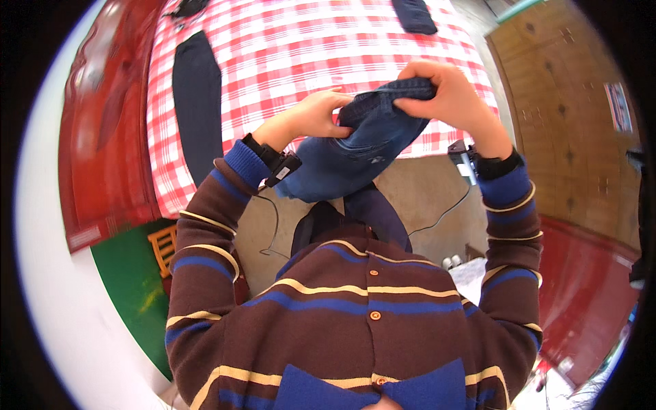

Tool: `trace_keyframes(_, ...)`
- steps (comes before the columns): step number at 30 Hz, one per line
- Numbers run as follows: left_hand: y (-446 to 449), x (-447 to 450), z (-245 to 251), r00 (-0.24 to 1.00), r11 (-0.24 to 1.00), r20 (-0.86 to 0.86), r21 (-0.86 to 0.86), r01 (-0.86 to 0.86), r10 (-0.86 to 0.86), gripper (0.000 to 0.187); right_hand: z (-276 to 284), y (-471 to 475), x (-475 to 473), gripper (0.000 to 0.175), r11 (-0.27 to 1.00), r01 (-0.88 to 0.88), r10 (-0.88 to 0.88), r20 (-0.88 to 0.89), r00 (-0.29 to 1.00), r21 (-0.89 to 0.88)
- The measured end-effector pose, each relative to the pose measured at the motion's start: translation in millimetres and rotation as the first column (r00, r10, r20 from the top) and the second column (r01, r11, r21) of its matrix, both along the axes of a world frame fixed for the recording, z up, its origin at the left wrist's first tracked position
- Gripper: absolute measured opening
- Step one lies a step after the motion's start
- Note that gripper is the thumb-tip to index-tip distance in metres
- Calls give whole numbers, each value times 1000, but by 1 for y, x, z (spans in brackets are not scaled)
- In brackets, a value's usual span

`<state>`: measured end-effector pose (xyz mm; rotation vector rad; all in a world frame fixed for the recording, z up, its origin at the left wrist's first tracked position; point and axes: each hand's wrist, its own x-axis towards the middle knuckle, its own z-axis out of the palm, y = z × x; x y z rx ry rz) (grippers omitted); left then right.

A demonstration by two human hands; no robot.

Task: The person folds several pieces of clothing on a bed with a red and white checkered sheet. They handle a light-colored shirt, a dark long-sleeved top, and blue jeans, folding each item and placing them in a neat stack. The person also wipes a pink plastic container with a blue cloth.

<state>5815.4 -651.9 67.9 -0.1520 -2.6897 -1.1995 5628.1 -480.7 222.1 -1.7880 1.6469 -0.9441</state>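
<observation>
Both my hands grip a pair of blue denim jeans (353, 159) by the upper edge, held up near the front edge of the bed or table. My left hand (325, 114) pinches the edge of an opening, with the thumb on the near side. At the right end, my right hand (446, 95) clasps a thick seamed band of the denim. The lower part of the jeans hangs towards my body, bunched and partly folded. Beneath them spreads a red-and-white checked cloth (287, 46).
Dark folded trousers (197, 102) lie on the cloth at left, another dark folded garment (415, 16) at the far right. A black item (189, 7) sits far left. Red glossy wooden panels (110, 118) and a brown wooden panel (558, 113) flank the cloth. Cables hang from both wrist devices.
</observation>
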Motion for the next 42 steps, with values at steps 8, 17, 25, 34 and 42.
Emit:
trace_keyframes(8, 19, -13, -6, 990, 999, 137, 0, 38, -37, 36, 100, 144, -49, 26, 913, 373, -396, -137, 908, -166)
trace_keyframes(17, 55, -61, 79, 974, 970, 68, 93, -224, 218, 30, 65, 293, -147, 12, 842, 475, -527, -194, 828, -257)
trace_keyframes(25, 97, -141, 152, 958, 973, 198, 59, -223, 207, 30, 42, 361, -235, 17, 816, 553, -523, 196, 830, -166)
trace_keyframes(34, 88, -177, 101, 926, 900, 370, -425, 99, 73, 45, 35, 433, -281, 18, 766, 643, -613, 295, 733, -7)
trace_keyframes(42, 82, -229, 120, 993, 919, 112, -393, 22, 24, 30, 26, 480, -233, 21, 603, 793, -798, 39, 602, 88)
